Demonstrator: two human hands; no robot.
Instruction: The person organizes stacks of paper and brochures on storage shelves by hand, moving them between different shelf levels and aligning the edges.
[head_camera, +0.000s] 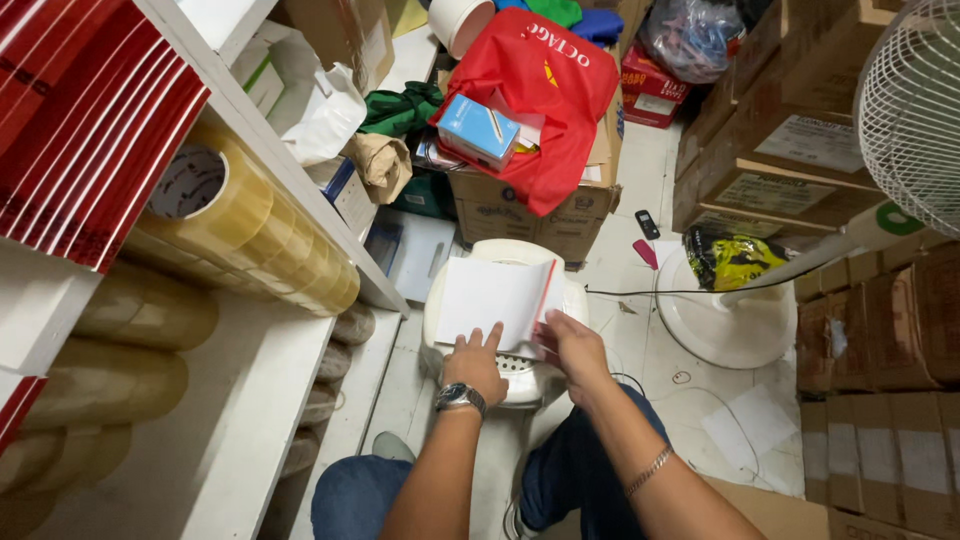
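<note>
A thin white booklet with a red spine edge (492, 298) lies on a white plastic stool (575, 300) in front of my knees. My left hand (474, 362), with a wristwatch on its wrist, rests flat on the booklet's near edge, fingers spread. My right hand (572, 346), a chain bracelet on its wrist, pinches the lower right corner of the booklet by the red edge.
A white shelf (250, 400) on the left holds rolls of brown packing tape (250, 225) and red-and-white books (90, 120). Behind the stool a cardboard box (520, 215) carries a red bag (540, 90) and a small blue box (478, 128). A standing fan (905, 100) and stacked cartons (880, 330) fill the right.
</note>
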